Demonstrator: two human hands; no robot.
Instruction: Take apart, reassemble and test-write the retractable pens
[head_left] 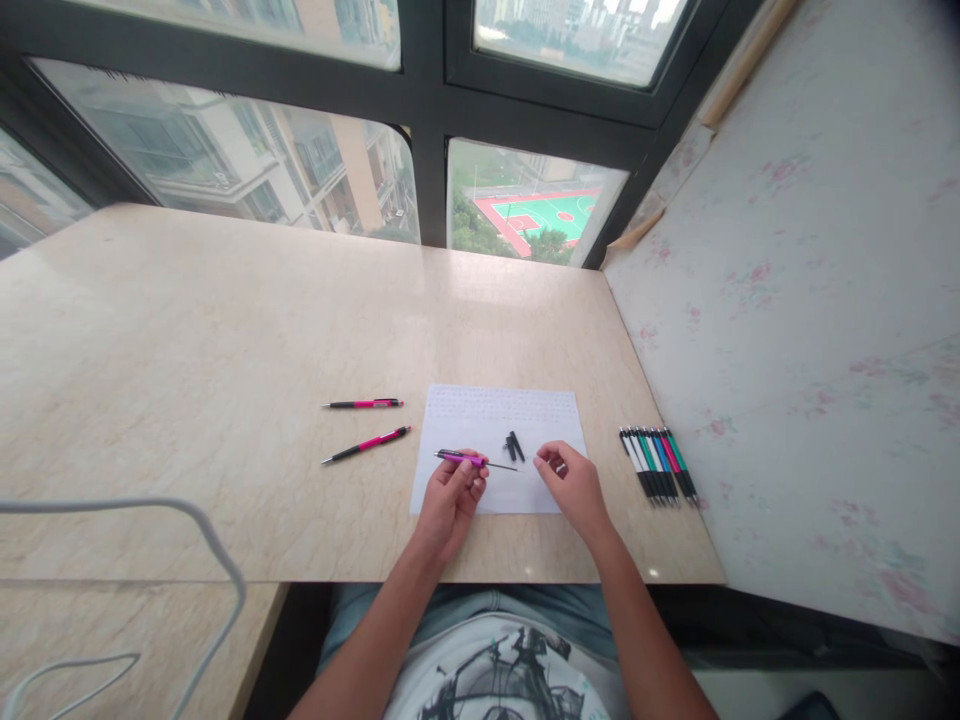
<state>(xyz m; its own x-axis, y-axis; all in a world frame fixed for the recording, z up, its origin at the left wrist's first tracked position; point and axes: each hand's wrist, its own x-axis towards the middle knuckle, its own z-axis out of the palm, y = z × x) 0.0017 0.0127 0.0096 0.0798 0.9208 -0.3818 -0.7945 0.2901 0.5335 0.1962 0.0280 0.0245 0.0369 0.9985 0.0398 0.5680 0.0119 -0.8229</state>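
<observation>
My left hand (452,495) is closed around a purple pen barrel (471,459), and a thin dark refill (504,467) sticks out of its right end. To the right, my right hand (568,485) hovers over the paper with thumb and fingers pinched together; anything between them is too small to make out. Black pen parts (515,446) lie on the paper between my hands. Beneath them is a white sheet of paper (517,500) with faint lines of writing along its top.
Two pink-and-black pens (366,445) lie left of the paper. A row of several pens (656,465) in white, green, blue and pink sits by the wall (787,380). A grey cable (214,540) loops at the lower left. Windows stand behind the stone-look table (225,330).
</observation>
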